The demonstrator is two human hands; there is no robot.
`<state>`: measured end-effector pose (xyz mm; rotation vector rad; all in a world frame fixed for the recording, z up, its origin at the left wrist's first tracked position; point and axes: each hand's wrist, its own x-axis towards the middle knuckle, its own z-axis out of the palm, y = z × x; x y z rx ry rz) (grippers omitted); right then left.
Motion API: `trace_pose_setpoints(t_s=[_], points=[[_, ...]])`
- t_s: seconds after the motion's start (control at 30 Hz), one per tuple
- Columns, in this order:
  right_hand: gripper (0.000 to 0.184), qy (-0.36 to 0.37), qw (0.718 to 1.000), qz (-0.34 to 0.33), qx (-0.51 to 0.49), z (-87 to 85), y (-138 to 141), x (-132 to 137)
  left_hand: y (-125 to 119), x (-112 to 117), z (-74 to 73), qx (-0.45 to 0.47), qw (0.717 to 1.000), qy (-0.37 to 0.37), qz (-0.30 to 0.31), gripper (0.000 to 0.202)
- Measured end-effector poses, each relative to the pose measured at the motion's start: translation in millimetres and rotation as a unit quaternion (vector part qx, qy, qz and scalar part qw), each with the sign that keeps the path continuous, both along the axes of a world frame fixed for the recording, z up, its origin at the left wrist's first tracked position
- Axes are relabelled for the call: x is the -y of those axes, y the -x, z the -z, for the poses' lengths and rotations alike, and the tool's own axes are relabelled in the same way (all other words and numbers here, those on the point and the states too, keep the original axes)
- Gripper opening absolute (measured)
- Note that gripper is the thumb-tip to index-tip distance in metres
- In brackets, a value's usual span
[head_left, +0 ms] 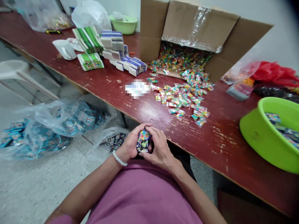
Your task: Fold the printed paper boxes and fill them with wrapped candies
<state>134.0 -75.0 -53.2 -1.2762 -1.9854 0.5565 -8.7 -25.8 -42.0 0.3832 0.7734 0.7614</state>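
L hand (132,143) & R hand (160,147) both closed round a small printed box (143,141), gripping it btwn them just past the tabletop (224,146) edge, over the lap. Box has a colourful cartoon print on a dark ground. White bead bracelet (119,158) on L wrist; pink T-shirt (140,193) right below the hands.

Tabletop = dark red paint, chipped & worn. Ahead of hands, a loose heap of small foil candy sachets (184,99) spills from an open cardboard carton (198,31) w/ clear plastic liner (193,40), opening facing the hands. Blurred white patch (137,88) just L of heap, can't tell what.

Further L on tabletop: stacks of flat printed boxes (123,63), green printed cards (90,60), white mug (64,49). To R, lime-green plastic basin (263,137) w/ printed pkts inside. On floor L: big clear bag of blue pkts (53,127), plus smaller clear bag of dark pkts (113,141) near L hand.
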Motion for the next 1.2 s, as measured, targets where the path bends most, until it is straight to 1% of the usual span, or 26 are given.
trace_pose_setpoints(t_s=[0.07,0.13,0.17,0.23,0.27,0.3,0.33,0.37,0.4,0.43,0.47,0.5,0.53,0.57,0.6,0.63,0.7,0.73,0.8,0.83,0.9,0.97,1.03,1.1,1.13,1.2], points=[[0.08,-0.026,0.999,0.017,0.026,0.7,7.6,-4.5,0.4,1.6,3.0,-0.013,0.999,0.008,-0.031,0.025],[0.076,-0.037,0.998,0.003,0.05,0.9,14.5,-9.2,4.0,3.8,5.8,-0.037,0.998,-0.014,-0.053,0.026],[0.079,-0.037,0.997,-0.013,0.06,0.9,16.7,-11.7,8.5,4.8,7.8,-0.058,0.996,-0.037,-0.059,0.029],[0.09,-0.031,0.996,-0.044,0.07,0.9,15.8,-17.2,25.2,6.1,13.8,-0.129,0.986,-0.09,-0.054,0.04],[0.096,-0.029,0.996,-0.049,0.068,1.1,12.0,-20.5,37.7,5.6,17.8,-0.186,0.975,-0.114,-0.046,0.045],[0.098,-0.032,0.997,-0.043,0.063,1.7,5.9,-24.3,52.5,4.2,22.2,-0.254,0.957,-0.136,-0.032,0.05],[0.094,-0.039,0.997,-0.025,0.056,2.8,-2.2,-28.4,68.5,1.3,26.5,-0.34,0.926,-0.163,-0.029,0.053],[0.084,-0.048,0.998,0.004,0.047,4.7,-11.8,-32.7,84.3,-3.1,30.0,-0.434,0.876,-0.206,-0.029,0.051],[0.072,-0.057,0.997,0.04,0.038,7.5,-22.0,-37.1,98.3,-9.3,32.2,-0.516,0.817,-0.255,-0.018,0.051],[0.058,-0.064,0.995,0.075,0.027,11.2,-31.8,-41.4,108.9,-17.6,32.7,-0.581,0.754,-0.307,-0.026,0.051],[0.047,-0.066,0.992,0.105,0.016,15.6,-40.5,-45.2,115.0,-28.2,31.1,-0.628,0.691,-0.356,-0.04,0.051],[0.038,-0.065,0.99,0.127,0.005,20.5,-47.4,-48.4,115.9,-41.1,27.5,-0.657,0.634,-0.405,-0.048,0.05],[0.032,-0.062,0.988,0.141,-0.003,25.3,-52.3,-50.9,111.6,-56.3,22.4,-0.676,0.581,-0.45,-0.051,0.047],[0.028,-0.059,0.987,0.147,-0.007,29.7,-55.3,-52.6,102.7,-73.5,16.3,-0.689,0.535,-0.486,-0.052,0.046],[0.025,-0.056,0.987,0.148,-0.01,33.3,-56.8,-53.6,90.6,-92.1,9.8,-0.703,0.497,-0.505,-0.051,0.045],[0.024,-0.055,0.988,0.145,-0.009,36.0,-57.1,-54.0,76.5,-111.6,3.7,-0.723,0.466,-0.508,-0.041,0.046],[0.022,-0.055,0.989,0.137,-0.007,38.3,-56.0,-53.8,48.9,-149.3,-4.9,-0.773,0.422,-0.474,-0.004,0.051],[0.021,-0.055,0.989,0.134,-0.006,38.3,-55.4,-53.6,37.6,-165.9,-6.9,-0.787,0.409,-0.462,0.018,0.054],[0.019,-0.058,0.99,0.131,-0.005,36.7,-54.5,-53.3,22.9,-192.0,-6.6,-0.793,0.403,-0.455,0.038,0.056],[0.018,-0.06,0.99,0.13,-0.005,35.5,-54.3,-53.4,19.5,-201.1,-5.0,-0.791,0.405,-0.456,0.044,0.055],[0.016,-0.065,0.989,0.129,-0.002,33.1,-53.7,-53.7,18.4,-212.6,-1.3,-0.786,0.413,-0.458,0.05,0.052],[0.016,-0.065,0.989,0.13,0.0,31.0,-52.8,-54.1,20.3,-218.5,0.2,-0.781,0.428,-0.452,0.051,0.051],[0.015,-0.062,0.989,0.131,-0.001,29.7,-51.8,-54.2,21.3,-222.4,-1.6,-0.776,0.449,-0.44,0.043,0.053],[0.015,-0.057,0.99,0.13,-0.008,29.3,-51.2,-54.3,20.1,-225.6,-6.0,-0.767,0.476,-0.429,0.027,0.054],[0.015,-0.054,0.99,0.129,-0.013,29.4,-51.3,-54.3,18.9,-226.2,-8.6,-0.759,0.492,-0.426,0.017,0.052],[0.015,-0.042,0.991,0.126,-0.031,29.7,-52.3,-54.6,16.3,-221.9,-13.1,-0.731,0.533,-0.426,-0.001,0.043]])
